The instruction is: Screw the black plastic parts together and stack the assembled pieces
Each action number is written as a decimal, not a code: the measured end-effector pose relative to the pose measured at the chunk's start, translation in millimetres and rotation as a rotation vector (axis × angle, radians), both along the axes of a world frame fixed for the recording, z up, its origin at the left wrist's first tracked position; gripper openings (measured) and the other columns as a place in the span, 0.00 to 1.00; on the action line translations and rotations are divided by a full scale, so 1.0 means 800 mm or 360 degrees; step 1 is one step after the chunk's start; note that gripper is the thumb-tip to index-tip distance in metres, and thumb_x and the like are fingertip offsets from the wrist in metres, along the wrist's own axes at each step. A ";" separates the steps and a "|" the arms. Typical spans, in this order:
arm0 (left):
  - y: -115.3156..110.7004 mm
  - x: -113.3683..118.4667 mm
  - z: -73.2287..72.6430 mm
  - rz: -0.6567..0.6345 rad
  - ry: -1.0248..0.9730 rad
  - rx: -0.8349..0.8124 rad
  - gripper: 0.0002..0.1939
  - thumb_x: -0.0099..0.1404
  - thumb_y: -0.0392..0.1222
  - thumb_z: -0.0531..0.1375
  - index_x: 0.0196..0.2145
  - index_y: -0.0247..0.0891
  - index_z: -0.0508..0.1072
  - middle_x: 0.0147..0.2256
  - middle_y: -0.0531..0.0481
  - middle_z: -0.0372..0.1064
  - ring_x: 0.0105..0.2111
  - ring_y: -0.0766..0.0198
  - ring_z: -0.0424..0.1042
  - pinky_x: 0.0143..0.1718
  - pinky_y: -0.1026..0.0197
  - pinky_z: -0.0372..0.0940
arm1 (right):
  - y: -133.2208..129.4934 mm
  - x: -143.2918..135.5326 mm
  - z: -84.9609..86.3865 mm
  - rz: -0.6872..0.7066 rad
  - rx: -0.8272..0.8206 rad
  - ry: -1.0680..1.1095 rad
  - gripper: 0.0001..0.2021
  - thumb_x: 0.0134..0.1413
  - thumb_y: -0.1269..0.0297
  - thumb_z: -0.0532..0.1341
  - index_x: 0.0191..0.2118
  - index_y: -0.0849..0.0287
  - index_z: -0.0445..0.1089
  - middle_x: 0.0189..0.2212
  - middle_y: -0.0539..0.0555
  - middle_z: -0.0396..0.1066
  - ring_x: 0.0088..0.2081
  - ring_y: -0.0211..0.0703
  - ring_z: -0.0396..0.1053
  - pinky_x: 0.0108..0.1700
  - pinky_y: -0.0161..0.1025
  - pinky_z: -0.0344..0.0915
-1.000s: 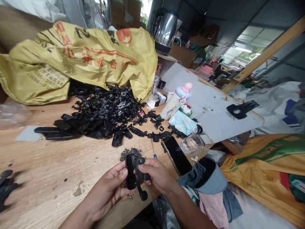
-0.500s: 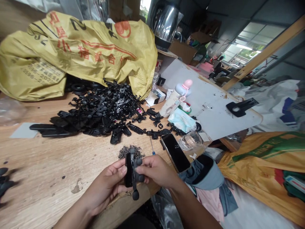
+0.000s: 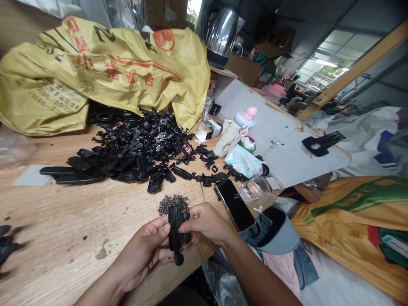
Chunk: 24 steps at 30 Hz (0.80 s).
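A black plastic part with rounded knobs (image 3: 177, 231) is held upright between both hands over the table's front edge. My left hand (image 3: 148, 242) grips its left side, thumb on the near face. On its right side, my right hand (image 3: 205, 223) pinches it near the knobs, with some fingertips hidden behind it. Just beyond the part lies a small heap of tiny black pieces (image 3: 164, 205), partly covered by it. Farther back a big pile of black plastic parts (image 3: 127, 144) spreads over the wooden table (image 3: 63, 221).
A yellow sack (image 3: 127, 72) lies behind the pile. To the right are a phone (image 3: 235, 205), a clear cup (image 3: 255, 188), a bottle with a pink cap (image 3: 234, 134) and a blue packet (image 3: 244, 161). More black parts (image 3: 8, 244) sit at the left edge.
The two pieces of the black part have come closer together and the part is turned slightly. My right hand has shifted a little left and up, now covering the screwdriver's blue handle.
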State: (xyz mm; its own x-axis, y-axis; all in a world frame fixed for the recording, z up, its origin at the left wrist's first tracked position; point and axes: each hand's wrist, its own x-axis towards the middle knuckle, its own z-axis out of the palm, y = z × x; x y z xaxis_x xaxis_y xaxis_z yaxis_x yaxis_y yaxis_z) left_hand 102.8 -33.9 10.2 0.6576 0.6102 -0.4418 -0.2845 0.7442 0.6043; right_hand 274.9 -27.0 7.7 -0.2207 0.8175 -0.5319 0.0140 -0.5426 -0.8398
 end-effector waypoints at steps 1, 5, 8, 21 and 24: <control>0.000 0.000 0.000 -0.0003 0.0011 -0.0008 0.17 0.60 0.41 0.56 0.47 0.36 0.69 0.36 0.40 0.75 0.35 0.58 0.74 0.31 0.63 0.67 | 0.001 -0.001 0.001 0.0008 -0.0010 0.0008 0.20 0.20 0.56 0.71 0.15 0.64 0.63 0.09 0.46 0.64 0.11 0.31 0.60 0.15 0.28 0.58; 0.001 0.000 0.000 -0.0020 0.0105 0.0064 0.17 0.60 0.43 0.56 0.47 0.37 0.69 0.36 0.41 0.74 0.34 0.60 0.73 0.31 0.64 0.65 | 0.001 -0.003 -0.003 0.0065 -0.0014 0.0003 0.20 0.21 0.54 0.71 0.14 0.64 0.63 0.09 0.46 0.64 0.12 0.32 0.61 0.15 0.28 0.57; 0.000 0.000 0.001 -0.0006 0.0109 0.0198 0.16 0.60 0.43 0.56 0.45 0.38 0.70 0.37 0.43 0.74 0.35 0.62 0.71 0.36 0.64 0.63 | -0.001 -0.003 -0.011 0.0111 0.0000 0.0020 0.20 0.21 0.55 0.71 0.15 0.64 0.64 0.10 0.46 0.65 0.13 0.32 0.62 0.16 0.29 0.58; -0.004 0.001 -0.007 -0.0024 0.0111 0.0250 0.15 0.61 0.44 0.54 0.45 0.40 0.70 0.36 0.47 0.74 0.36 0.61 0.71 0.42 0.60 0.60 | -0.005 -0.008 -0.015 0.0209 0.0075 -0.0226 0.18 0.28 0.56 0.69 0.17 0.62 0.62 0.10 0.44 0.62 0.13 0.32 0.61 0.16 0.29 0.58; -0.003 -0.001 -0.004 0.0006 0.0197 0.0155 0.15 0.60 0.46 0.55 0.43 0.39 0.69 0.36 0.47 0.73 0.34 0.62 0.71 0.36 0.61 0.62 | -0.007 -0.011 -0.008 0.0256 0.0230 -0.0418 0.16 0.34 0.61 0.68 0.15 0.61 0.59 0.10 0.43 0.60 0.13 0.30 0.59 0.14 0.26 0.52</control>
